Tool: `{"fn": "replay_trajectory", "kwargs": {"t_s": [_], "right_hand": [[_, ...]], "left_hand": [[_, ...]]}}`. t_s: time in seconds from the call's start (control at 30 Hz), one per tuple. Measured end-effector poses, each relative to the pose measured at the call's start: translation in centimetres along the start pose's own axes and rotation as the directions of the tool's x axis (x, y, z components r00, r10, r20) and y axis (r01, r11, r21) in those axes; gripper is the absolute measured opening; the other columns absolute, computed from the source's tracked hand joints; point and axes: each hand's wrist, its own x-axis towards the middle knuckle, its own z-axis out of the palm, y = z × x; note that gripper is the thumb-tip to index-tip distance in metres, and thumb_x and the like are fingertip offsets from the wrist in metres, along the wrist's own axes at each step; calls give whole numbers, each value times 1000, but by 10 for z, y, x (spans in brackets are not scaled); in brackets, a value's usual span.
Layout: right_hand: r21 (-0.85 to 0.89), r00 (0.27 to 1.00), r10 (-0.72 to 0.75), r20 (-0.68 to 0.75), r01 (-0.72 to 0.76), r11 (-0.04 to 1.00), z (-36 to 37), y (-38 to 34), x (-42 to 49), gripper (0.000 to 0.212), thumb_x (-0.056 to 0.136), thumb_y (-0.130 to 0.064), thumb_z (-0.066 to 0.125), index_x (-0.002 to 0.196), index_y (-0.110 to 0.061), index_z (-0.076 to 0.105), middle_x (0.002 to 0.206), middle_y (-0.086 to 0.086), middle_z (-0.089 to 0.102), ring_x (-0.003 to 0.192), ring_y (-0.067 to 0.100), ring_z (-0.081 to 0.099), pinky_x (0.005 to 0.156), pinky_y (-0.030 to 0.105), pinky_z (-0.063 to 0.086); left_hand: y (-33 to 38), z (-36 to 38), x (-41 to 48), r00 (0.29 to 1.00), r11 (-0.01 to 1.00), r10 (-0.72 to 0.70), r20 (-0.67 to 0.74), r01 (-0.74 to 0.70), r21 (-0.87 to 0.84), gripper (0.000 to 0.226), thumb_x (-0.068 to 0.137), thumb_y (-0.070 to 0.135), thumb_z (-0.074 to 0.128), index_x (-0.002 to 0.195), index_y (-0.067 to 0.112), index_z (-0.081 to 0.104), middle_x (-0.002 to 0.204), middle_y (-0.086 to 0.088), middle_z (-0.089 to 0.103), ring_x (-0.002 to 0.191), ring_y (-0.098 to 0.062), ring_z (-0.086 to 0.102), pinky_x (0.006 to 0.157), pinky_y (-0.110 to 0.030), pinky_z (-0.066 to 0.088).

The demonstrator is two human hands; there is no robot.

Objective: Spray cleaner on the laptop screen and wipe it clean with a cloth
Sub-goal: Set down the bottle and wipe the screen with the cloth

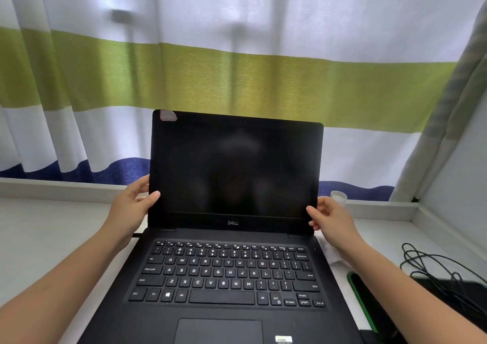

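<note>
A black laptop stands open on the white table, its dark screen switched off and faintly smudged. My left hand grips the left edge of the lid, thumb on the bezel. My right hand grips the lid's right edge the same way. A white cloth lies on the table just right of the laptop, partly hidden under my right wrist. Behind my right hand the white top of a bottle shows; the rest of it is hidden.
A striped white, green and blue curtain hangs behind the table. A raised white ledge runs along the back and right side. A black device with a green edge and tangled black cables lie at the right.
</note>
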Motion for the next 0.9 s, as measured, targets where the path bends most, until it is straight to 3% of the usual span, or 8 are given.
{"fn": "replay_trajectory", "kwargs": {"t_s": [0.07,0.17,0.33,0.5,0.6,0.7,0.77,0.9], "right_hand": [[-52,1000,7,-1,-7,999,-4,-3,-4,9,85,-22,63,86,-28,56,86,0,65,68,15,62,67,30,50],[-271,1000,-27,2,26,962,-13,-2,-16,25,81,-28,66,100,-25,51,90,-5,61,79,13,59,67,28,41],[-649,989,-57,135,132,749,-25,14,-36,21,86,-30,54,104,-22,61,107,5,64,101,24,55,82,30,41],[-750,981,-57,185,178,637,-24,26,-42,27,92,-28,43,114,-31,57,116,2,61,106,30,52,84,35,43],[-712,984,-99,150,177,680,-23,30,-42,29,87,-12,48,110,-27,59,107,6,64,95,32,55,77,37,45],[-664,980,-196,48,177,727,-24,20,-42,36,74,7,50,99,-14,64,95,13,66,87,36,57,67,31,38],[-648,923,-383,-39,269,713,-21,4,-46,36,68,13,53,94,-8,66,88,15,66,83,38,57,69,31,39],[-591,660,-747,-76,574,567,1,-38,-45,35,68,9,52,96,-6,66,84,10,63,81,24,49,78,25,36]], "left_hand": [[1,1,-1,1000,1000,6,-8,-6,10,39,90,9,56,123,31,56,122,-7,62,102,-28,62,100,-49,45],[2,2,-4,1000,1000,18,-20,-17,21,36,91,10,55,118,34,54,116,-5,61,100,-26,61,99,-49,46],[5,7,-9,998,1000,2,-69,-2,6,30,93,19,53,120,32,56,116,-2,60,106,-23,60,100,-43,46],[11,14,-16,994,1000,6,-112,-4,19,37,93,15,52,129,21,53,116,1,57,103,-17,55,89,-29,40],[15,17,-18,991,1000,8,-133,-4,30,39,91,11,52,130,19,52,115,3,57,100,-16,55,88,-27,39],[19,21,-19,989,1000,3,-150,0,23,39,91,11,53,129,19,51,113,2,57,98,-16,55,86,-28,39],[21,22,-17,987,1000,11,-157,-6,28,40,91,12,53,130,19,50,111,2,56,98,-16,54,84,-28,39],[25,27,-12,988,999,18,-155,-12,35,42,93,15,50,134,20,45,110,-1,56,96,-17,54,82,-29,40]]}}
